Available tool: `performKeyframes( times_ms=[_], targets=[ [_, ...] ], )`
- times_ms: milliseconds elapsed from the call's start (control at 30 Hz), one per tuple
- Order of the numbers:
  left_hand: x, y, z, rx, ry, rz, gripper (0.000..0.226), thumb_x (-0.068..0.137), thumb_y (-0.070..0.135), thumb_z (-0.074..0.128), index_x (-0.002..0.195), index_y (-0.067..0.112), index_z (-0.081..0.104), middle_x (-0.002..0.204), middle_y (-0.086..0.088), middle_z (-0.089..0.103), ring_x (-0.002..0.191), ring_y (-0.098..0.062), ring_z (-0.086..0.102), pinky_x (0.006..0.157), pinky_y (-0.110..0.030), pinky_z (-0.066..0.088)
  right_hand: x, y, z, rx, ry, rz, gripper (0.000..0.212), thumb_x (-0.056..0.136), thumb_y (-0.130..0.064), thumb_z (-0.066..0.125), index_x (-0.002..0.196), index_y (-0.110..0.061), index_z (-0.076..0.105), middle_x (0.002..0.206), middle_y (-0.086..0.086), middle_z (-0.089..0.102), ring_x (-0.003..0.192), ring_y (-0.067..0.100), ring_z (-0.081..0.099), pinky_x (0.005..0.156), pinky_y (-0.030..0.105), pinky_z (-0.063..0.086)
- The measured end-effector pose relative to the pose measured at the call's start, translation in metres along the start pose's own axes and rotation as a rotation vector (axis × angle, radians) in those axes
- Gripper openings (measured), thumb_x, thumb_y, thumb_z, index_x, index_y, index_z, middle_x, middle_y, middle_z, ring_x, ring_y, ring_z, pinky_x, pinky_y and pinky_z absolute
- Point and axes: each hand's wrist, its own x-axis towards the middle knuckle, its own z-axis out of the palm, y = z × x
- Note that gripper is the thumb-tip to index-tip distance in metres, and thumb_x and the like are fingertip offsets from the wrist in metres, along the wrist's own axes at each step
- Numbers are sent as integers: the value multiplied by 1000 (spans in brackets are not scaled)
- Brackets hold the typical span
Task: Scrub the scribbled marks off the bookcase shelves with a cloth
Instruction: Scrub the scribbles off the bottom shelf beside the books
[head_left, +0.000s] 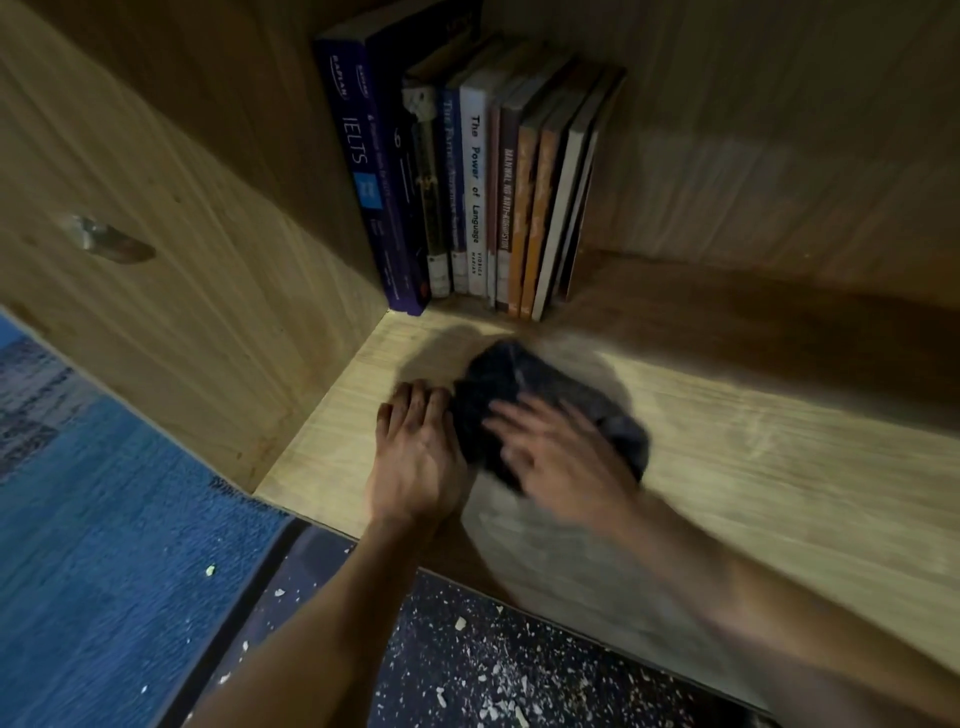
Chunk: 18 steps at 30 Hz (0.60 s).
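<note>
A dark crumpled cloth (524, 384) lies on the light wooden shelf (779, 467) of the bookcase, near its left corner. My right hand (561, 457) lies flat on top of the cloth with fingers spread; it is blurred by motion. My left hand (421, 447) rests on the shelf just left of the cloth, fingers straight, fingertips touching the cloth's edge. No scribbled marks are plain to see around the cloth.
A row of upright books (467, 176) stands in the back left corner against the side panel (182, 260). Below the shelf edge are a blue carpet (104, 545) and a dark floor (467, 675) strewn with white flecks.
</note>
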Motion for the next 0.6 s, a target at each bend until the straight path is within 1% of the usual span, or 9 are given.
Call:
performKeyframes(
  times_ms=[33,100,167,200,267,333,433,533,600],
  targets=[
    [1,1,-1,-7,0,-4,67,91,43,11,144,10,36,155,-12,26,146,-23,14,119,-38,7,20,16,-8,1,7,76,42,99,-28,34,139,-24,47,153,-7,33,140,16,29,116,39,19],
    [0,2,-1,-7,14,-14,62,92,38,16,142,9,39,154,-12,30,145,-24,17,118,-38,8,31,16,-18,-48,-2,193,41,97,-28,33,132,-20,53,147,-2,42,133,22,38,108,44,33],
    [0,1,1,20,33,3,60,93,38,18,141,9,41,152,-13,33,144,-26,20,117,-40,11,8,-11,0,-48,84,86,45,91,-31,31,121,-19,63,137,-1,54,126,24,47,102,44,39],
    [0,0,1,22,44,7,60,93,37,17,140,8,42,151,-14,35,143,-27,22,117,-39,13,-7,-22,8,7,117,36,47,90,-33,30,123,-21,63,139,-4,53,129,21,45,105,43,35],
    [-1,1,1,5,61,6,63,92,37,13,135,7,46,148,-15,39,142,-28,25,116,-39,15,-5,-11,2,-3,31,27,46,96,-34,29,136,-26,51,150,-9,39,139,15,32,110,39,25],
    [-1,3,0,3,71,13,64,91,38,10,132,6,49,145,-15,41,141,-27,27,115,-40,16,22,7,-14,29,0,198,46,100,-33,29,143,-25,40,156,-7,27,142,17,24,112,39,23],
    [-1,2,0,29,46,8,61,93,39,13,137,10,44,150,-12,36,144,-24,21,117,-40,14,-17,-26,-5,-88,58,127,50,95,-37,30,137,-21,51,149,-1,41,138,22,35,111,42,31],
    [-1,2,-3,36,-4,4,76,87,48,2,145,11,33,156,-11,24,147,-22,9,120,-40,6,-83,-44,-2,80,54,80,50,94,-42,23,128,-29,58,142,-13,47,135,13,39,107,32,30],
    [-3,4,-4,10,-4,-14,85,83,54,-5,146,10,32,157,-11,23,147,-22,9,120,-40,6,-70,-30,-4,59,67,131,46,95,-39,23,124,-30,57,141,-8,48,135,18,40,106,37,33]
  ],
)
